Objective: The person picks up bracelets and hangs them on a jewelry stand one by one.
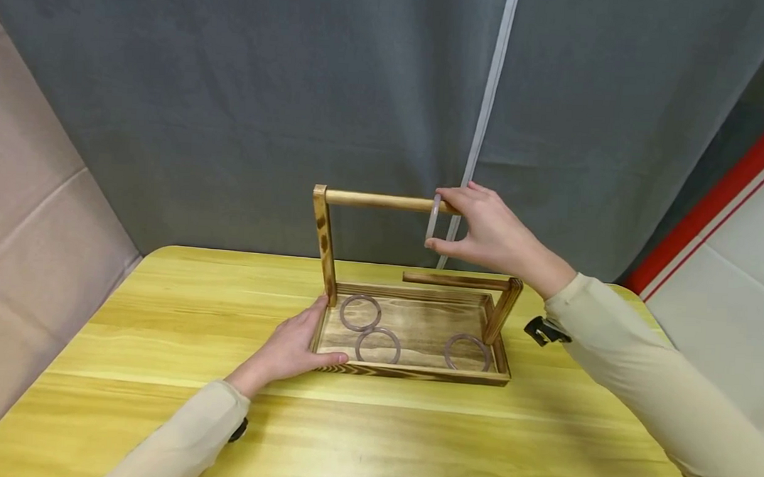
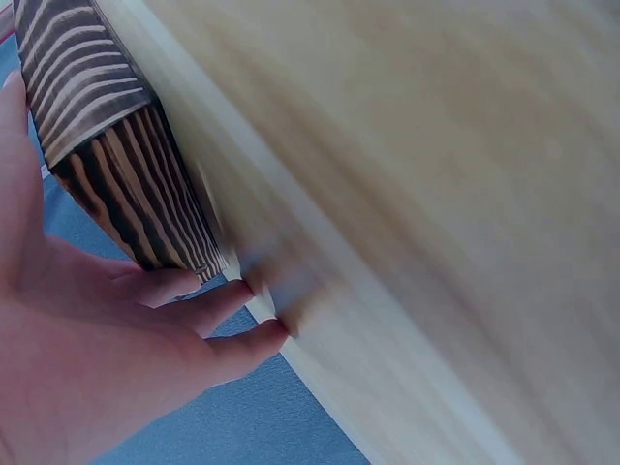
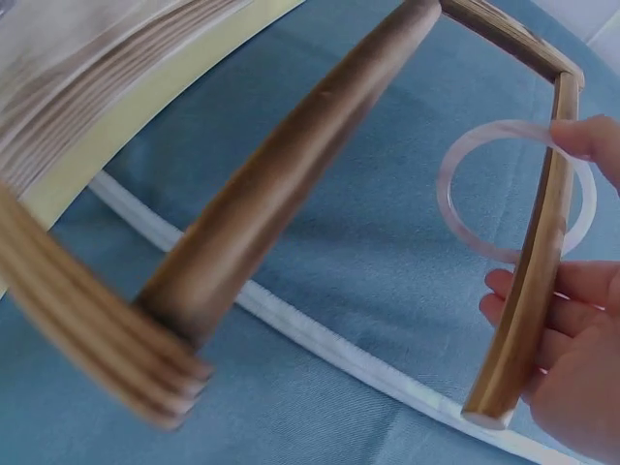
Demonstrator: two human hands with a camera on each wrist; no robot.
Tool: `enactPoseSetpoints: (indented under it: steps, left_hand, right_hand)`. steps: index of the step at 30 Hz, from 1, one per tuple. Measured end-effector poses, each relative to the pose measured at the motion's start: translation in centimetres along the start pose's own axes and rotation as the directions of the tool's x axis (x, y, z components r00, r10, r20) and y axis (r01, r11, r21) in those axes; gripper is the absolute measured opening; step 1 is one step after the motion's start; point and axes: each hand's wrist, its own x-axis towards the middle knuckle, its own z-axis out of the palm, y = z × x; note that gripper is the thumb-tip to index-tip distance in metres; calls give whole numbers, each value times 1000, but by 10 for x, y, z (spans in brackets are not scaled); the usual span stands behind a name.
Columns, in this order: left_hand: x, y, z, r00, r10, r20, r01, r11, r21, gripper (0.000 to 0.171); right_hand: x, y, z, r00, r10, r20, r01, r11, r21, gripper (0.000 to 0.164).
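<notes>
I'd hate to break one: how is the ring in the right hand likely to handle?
The ring keeps a clean circle in the pinch of the right hand, so it is probably stiff. Its smooth-looking surface may be slippery, and its round outline suggests it could roll on edge. The thin band hints at fragility, though its material isn't certain.

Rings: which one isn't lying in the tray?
The ring pinched by the right hand at the upper bar; the other three lie in the tray.

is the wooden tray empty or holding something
Holding something: three rings lie inside the wooden tray, two toward its left end, one right.
</notes>
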Motion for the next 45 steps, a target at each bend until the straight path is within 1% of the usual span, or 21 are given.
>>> enactPoseSetpoints:
  steps: [3,11,22,31,39,45]
  left_hand:
    - [0,1,0,1000,-3,1,3,1000,-5,111]
    - [-1,4,0,1000,-3,1,3,1000,-4,110]
    - [-1,4,2,1000,-3,0,3,1000,-9,110]
    - [3,3,4,1000,-6,-6,6,1000,-10,111]
    - [6,2,4,1000,-3,-4,2,1000,-17,111]
    - [6,0,4,1000,-2,-3,1,1000,-23,111]
  right_hand:
    - [5,-3,1,1000,-5,5,5,1000,15,74]
    - [20,-13,6,997,-67,30,65,997,48,78]
    - [41,-29,15,989,-132,63,133,991,-1,78]
    - [56,-46,24,990,-121,69,124,992,-31,80]
    - [62,-54,32,995,-87,49,90,994,-69,80]
    - [65,-57,36,997,-70,43,73,993,-96,81]
